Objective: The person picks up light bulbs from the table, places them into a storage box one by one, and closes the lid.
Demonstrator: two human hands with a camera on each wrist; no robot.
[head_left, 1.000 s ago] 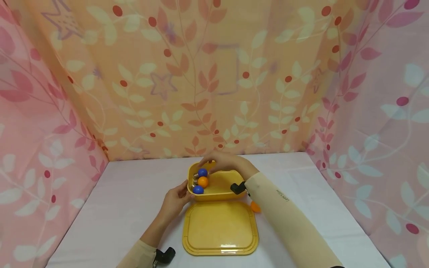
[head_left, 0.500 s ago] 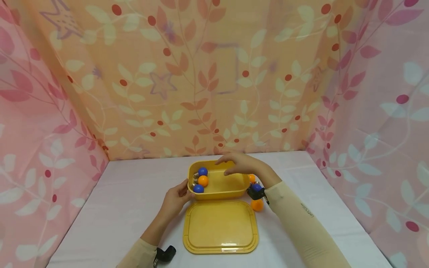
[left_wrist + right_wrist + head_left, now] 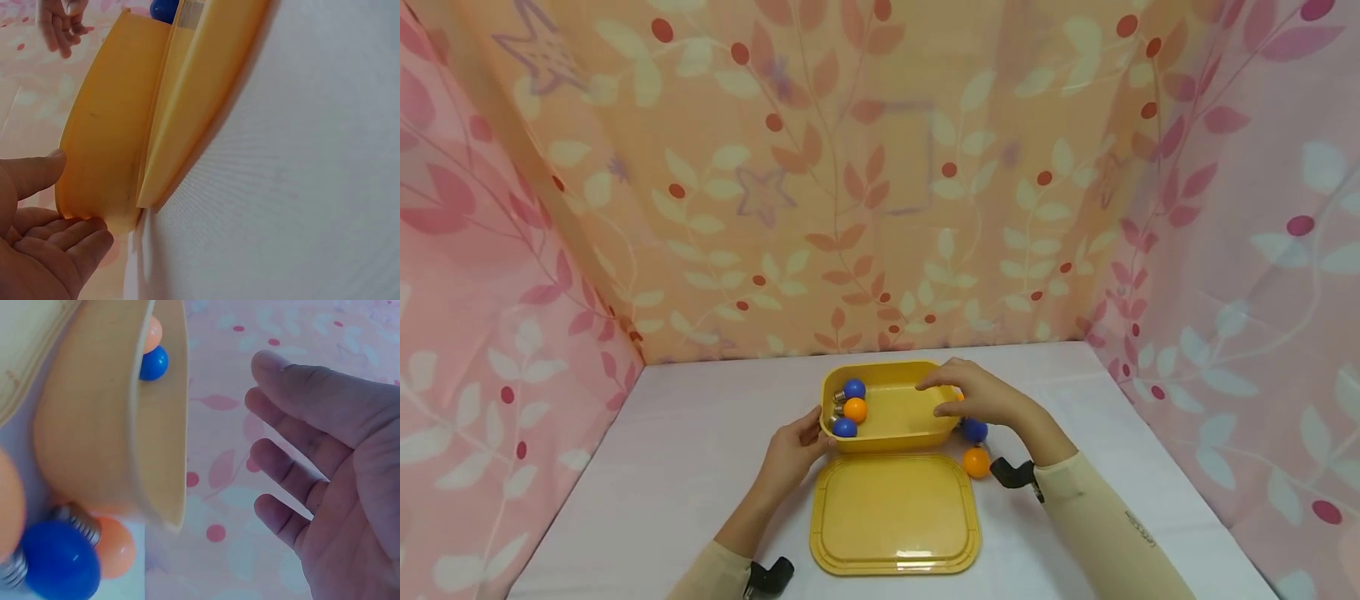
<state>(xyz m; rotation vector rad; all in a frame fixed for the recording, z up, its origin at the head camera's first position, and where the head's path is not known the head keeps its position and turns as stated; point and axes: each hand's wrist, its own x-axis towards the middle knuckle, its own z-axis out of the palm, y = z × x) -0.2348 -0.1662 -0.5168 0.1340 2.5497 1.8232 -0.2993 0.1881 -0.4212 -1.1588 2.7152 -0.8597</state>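
Observation:
A yellow plastic box (image 3: 902, 400) stands uncovered on the table. Along its left end lie three small light bulbs with screw bases: a blue bulb (image 3: 854, 389), an orange bulb (image 3: 855, 409) and another blue bulb (image 3: 845, 428). My left hand (image 3: 793, 443) holds the box's left end, thumb at the rim and fingers against the end wall in the left wrist view. My right hand (image 3: 988, 396) hovers at the box's right end with fingers spread, holding nothing. Below it, beside the box, lie a blue bulb (image 3: 975, 431), an orange bulb (image 3: 977, 462) and a partly hidden orange bulb (image 3: 117, 549).
The yellow lid (image 3: 895, 514) lies flat on the white table cover (image 3: 677, 450), just in front of the box. Leaf-patterned cloth (image 3: 880, 167) hangs behind the table and at both sides.
My right hand has drawn back rightward from over the bulbs at the box's left end to its right end, uncovering the bulbs outside. My left hand has stayed on the box.

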